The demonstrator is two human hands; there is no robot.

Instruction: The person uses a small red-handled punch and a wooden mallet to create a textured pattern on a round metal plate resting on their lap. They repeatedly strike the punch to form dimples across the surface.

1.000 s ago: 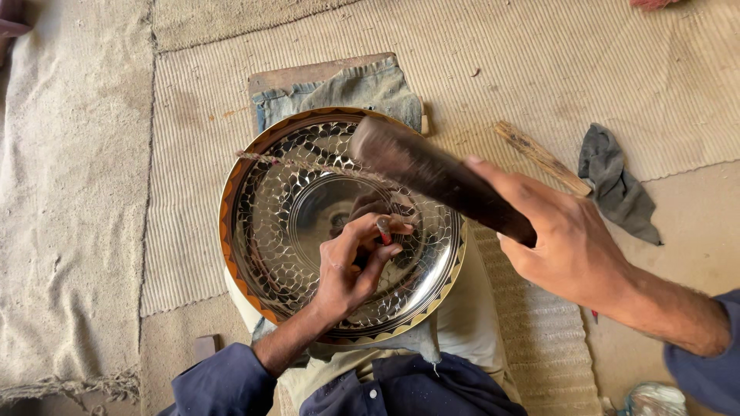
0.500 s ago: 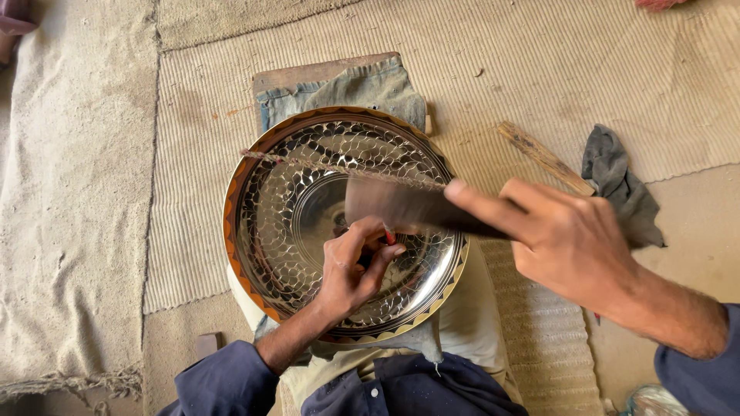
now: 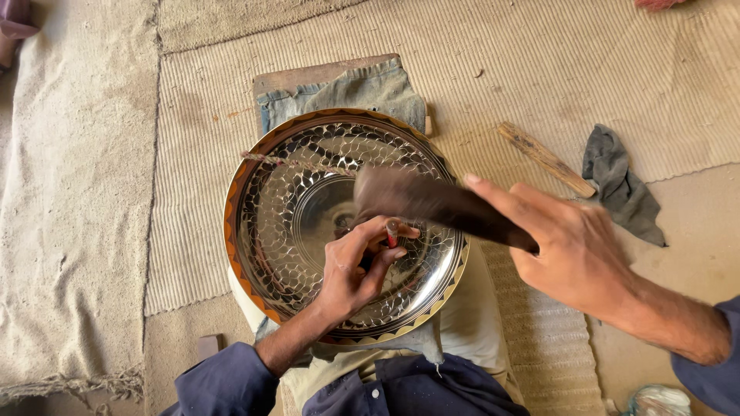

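A round shiny metal tray [image 3: 277, 231] with a hammered scale pattern and an orange-trimmed rim rests on my lap. My left hand [image 3: 356, 266] sits on the tray's right half, fingers pinched around a small punch tool [image 3: 391, 233] held upright against the metal. My right hand [image 3: 574, 258] grips the handle of a dark wooden mallet [image 3: 420, 200], whose blurred head hangs just above the punch. A thin cord [image 3: 285, 161] crosses the tray's upper left.
A folded denim cloth on a wooden board [image 3: 339, 86] lies beyond the tray. A wooden stick [image 3: 546, 159] and a grey rag [image 3: 620, 185] lie to the right on the ribbed woven mat [image 3: 539, 62]. Coarse sacking [image 3: 69, 200] covers the floor at left.
My right hand has swung the mallet down from a raised position above the tray's top right to just over the punch. My left hand stays in place on the tray.
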